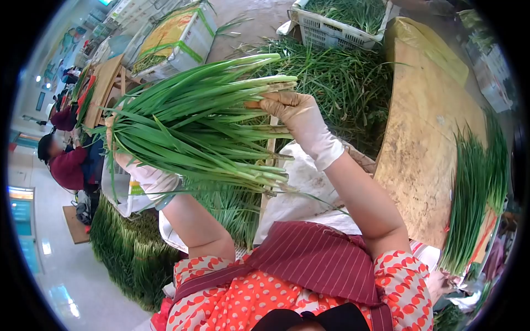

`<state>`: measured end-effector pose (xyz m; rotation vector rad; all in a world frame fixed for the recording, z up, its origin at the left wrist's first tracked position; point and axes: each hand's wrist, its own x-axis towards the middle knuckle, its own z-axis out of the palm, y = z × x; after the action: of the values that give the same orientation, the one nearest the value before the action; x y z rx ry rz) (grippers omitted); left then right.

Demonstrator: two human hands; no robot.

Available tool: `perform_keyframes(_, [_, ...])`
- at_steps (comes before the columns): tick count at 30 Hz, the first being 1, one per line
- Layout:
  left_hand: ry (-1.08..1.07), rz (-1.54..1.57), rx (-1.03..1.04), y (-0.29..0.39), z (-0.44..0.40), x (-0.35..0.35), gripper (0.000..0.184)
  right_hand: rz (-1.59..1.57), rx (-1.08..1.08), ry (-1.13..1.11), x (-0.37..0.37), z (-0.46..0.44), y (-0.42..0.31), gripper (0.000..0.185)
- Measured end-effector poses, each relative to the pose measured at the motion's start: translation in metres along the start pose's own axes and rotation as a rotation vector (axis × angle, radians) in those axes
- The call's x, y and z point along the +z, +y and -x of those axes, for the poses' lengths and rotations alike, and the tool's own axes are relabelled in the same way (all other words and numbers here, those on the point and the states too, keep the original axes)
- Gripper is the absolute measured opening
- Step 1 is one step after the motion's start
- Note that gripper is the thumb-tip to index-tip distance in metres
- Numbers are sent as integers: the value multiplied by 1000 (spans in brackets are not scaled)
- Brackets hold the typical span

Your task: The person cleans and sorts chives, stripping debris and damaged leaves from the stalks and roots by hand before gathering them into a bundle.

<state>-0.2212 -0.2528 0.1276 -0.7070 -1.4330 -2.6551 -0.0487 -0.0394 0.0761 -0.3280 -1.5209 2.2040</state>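
Both my hands, in pale gloves, hold up a loose spread of long green leafy stalks (193,121). My left hand (141,171) is closed on the leaf side, its fingertips showing at the left edge of the leaves and the rest partly hidden behind them. My right hand (295,110) pinches the pale stem ends at the upper right of the spread. Lower stem ends fan out below that hand, untouched by it. A white cloth (314,187) lies beneath my right forearm.
Right, a wooden board (414,149) bears long green bundles (469,193). Loose greens (342,88) lie ahead, before a white crate (331,33). A taped white box (196,41) is upper left. Stacked greens (132,248) stand lower left; a person in dark red (66,168) is beyond.
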Motion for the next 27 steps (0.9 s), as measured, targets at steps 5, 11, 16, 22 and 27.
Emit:
perform_keyframes(5, [-67,115,-102,-1,-5,-2,37,520,-215,69,-7,14,-19,16])
perform_keyframes(11, [-100,275,-97,-4,-9,-8,32,778,-399,88,-72,16,-23,16])
perform_keyframes(16, [-185,451,-117,-3,-37,-61,29,563,-37,654,-174,24,-13,32])
perform_keyframes(22, [40,-42,243,-13,-20,19,24,975,-371,163,-78,27,-45,91])
perform_keyframes(27, [-52,-205,281,-25,9,90,20,693,-707,-101,40,-6,-15,92])
